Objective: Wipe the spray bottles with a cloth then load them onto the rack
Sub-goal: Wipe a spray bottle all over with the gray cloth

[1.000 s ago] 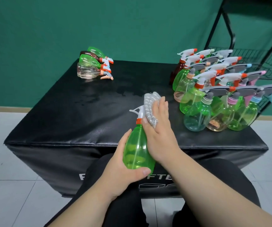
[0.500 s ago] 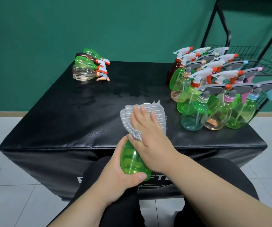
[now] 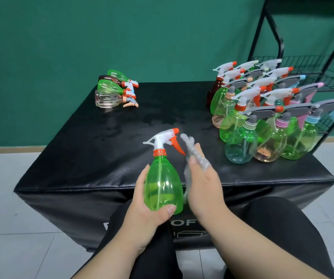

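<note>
- Your legs [image 3: 282, 228] in black trousers sat nearest, drawn up to the front of the black padded table [image 3: 101, 158].
- Your left hand [image 3: 148, 216] was clamped on the green spray bottle [image 3: 163, 188]. The thumb lay across its lower front and the fingers wrapped round its left side.
- You held that bottle upright over the table's near edge, in front of your lap. Its white head and orange trigger pointed right.
- Your right hand [image 3: 204, 190] stood just beside the bottle's right flank, fingers stretched nearly straight and close together.
- The grey cloth [image 3: 190, 150] ran along those fingers, between them and the bottle, and reached up just beside the trigger. It was too blurred to tell whether it touched the bottle.
- Farther back on the right of the table stood a crowded group of upright bottles [image 3: 262, 121], green, clear and brown, with nozzles facing left or right.
- At the far left corner lay a small heap of bottles on their sides [image 3: 111, 91], well apart from the group.
- Behind the upright group rose the black wire rack [image 3: 302, 65].
</note>
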